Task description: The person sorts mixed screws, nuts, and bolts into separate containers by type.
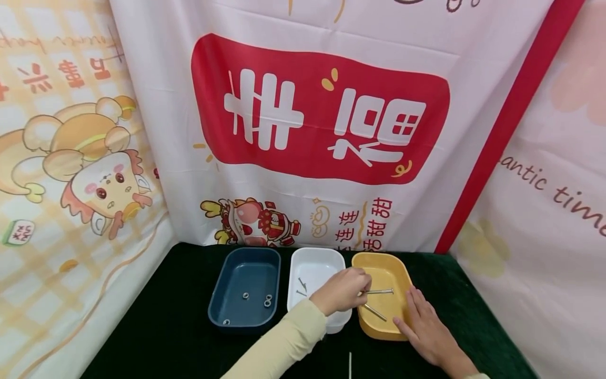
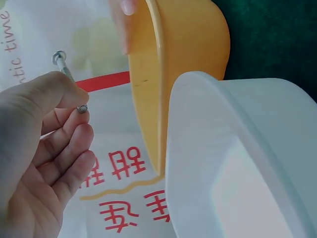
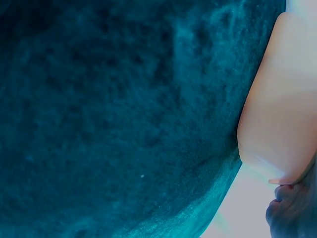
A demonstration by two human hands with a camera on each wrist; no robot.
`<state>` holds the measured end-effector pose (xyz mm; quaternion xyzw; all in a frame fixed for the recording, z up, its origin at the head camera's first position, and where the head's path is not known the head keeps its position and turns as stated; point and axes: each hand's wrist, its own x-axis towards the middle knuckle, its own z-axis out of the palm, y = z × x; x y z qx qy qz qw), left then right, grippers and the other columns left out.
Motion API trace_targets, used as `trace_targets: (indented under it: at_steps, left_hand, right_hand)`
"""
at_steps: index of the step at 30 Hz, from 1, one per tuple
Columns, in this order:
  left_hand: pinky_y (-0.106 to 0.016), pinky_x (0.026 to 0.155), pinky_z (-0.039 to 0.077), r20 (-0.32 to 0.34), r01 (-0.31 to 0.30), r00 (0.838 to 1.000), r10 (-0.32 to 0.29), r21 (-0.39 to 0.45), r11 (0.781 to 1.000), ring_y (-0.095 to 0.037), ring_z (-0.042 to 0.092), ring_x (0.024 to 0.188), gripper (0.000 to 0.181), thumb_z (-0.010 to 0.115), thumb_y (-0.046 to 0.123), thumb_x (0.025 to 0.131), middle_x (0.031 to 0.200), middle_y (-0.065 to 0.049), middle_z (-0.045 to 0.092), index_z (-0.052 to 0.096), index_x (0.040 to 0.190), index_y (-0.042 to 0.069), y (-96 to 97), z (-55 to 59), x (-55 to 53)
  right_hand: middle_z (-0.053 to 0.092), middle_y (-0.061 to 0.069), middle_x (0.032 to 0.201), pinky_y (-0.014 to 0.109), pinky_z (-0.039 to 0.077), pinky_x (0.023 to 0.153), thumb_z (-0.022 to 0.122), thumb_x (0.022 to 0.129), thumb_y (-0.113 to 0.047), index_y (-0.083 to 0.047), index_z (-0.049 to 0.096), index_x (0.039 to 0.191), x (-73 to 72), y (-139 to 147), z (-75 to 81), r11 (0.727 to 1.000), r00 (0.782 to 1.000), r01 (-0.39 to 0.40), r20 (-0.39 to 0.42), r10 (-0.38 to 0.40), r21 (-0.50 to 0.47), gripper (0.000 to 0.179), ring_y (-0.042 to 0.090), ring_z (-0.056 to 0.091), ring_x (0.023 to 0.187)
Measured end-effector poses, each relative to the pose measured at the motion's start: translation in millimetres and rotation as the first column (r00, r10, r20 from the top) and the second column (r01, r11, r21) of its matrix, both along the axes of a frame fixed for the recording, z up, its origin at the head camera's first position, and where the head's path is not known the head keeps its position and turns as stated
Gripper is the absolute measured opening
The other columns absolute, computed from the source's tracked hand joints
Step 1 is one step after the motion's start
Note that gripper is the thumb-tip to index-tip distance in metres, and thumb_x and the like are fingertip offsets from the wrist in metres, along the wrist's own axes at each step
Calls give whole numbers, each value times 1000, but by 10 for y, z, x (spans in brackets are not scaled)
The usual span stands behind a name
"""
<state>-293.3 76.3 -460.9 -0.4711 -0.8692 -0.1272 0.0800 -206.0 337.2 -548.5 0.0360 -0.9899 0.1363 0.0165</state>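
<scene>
My left hand is over the border between the white and yellow trays. In the left wrist view, its thumb and index finger pinch a silver bolt, head pointing away from the palm and the threaded end at the fingertips. The yellow tray is below, with another long bolt lying in it. My right hand rests against the right side of the yellow tray, thumb at its near edge and fingers along the rim. In the right wrist view, only dark knuckles show at the lower right corner.
The white tray in the middle holds small screws, partly hidden by my left arm. At left, a blue tray holds several nuts. A thin metal rod lies on the green cloth in front. A printed curtain hangs behind.
</scene>
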Motion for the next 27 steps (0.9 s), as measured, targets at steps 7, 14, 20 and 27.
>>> trace_targets:
  at_steps: [7, 14, 20, 27]
  left_hand:
    - [-16, 68, 45, 151, -71, 986, 65, 33, 997, -3, 52, 76, 8, 77, 11, 89, 84, 8, 64, 70, 89, 15, 172, -33, -172]
    - [-23, 69, 51, 185, -133, 976, 117, 76, 988, -5, 56, 76, 12, 78, 13, 88, 82, 8, 62, 67, 84, 17, 253, -219, -298]
    - [-29, 107, 54, 306, -242, 931, 197, 117, 963, -19, 65, 122, 42, 78, 22, 92, 131, -6, 71, 68, 129, 5, 279, -235, -303]
    - [-34, 116, 49, 297, -235, 935, 194, 108, 966, -26, 57, 137, 65, 78, 27, 92, 149, -10, 60, 55, 149, 4, 115, -147, -282]
  right_hand:
    - [13, 26, 176, 71, 19, 127, 43, 106, -66, 3, 19, 167, 0, 1, 38, 1000, 1000, 4, 12, -4, -11, 95, 50, 15, 161]
    - [11, 27, 176, 71, 17, 127, 40, 106, -67, 3, 17, 167, 10, -8, 21, 1000, 999, 6, 40, -5, -15, 96, 50, 13, 161]
    - [11, 25, 176, 71, 18, 128, 42, 106, -66, 2, 18, 167, 13, -2, 9, 1000, 1000, 8, 21, -8, -14, 94, 49, 14, 161]
    - [10, 25, 176, 71, 18, 127, 42, 106, -66, 2, 17, 167, -5, -9, 11, 1000, 1000, 11, 26, -11, -6, 94, 50, 14, 161]
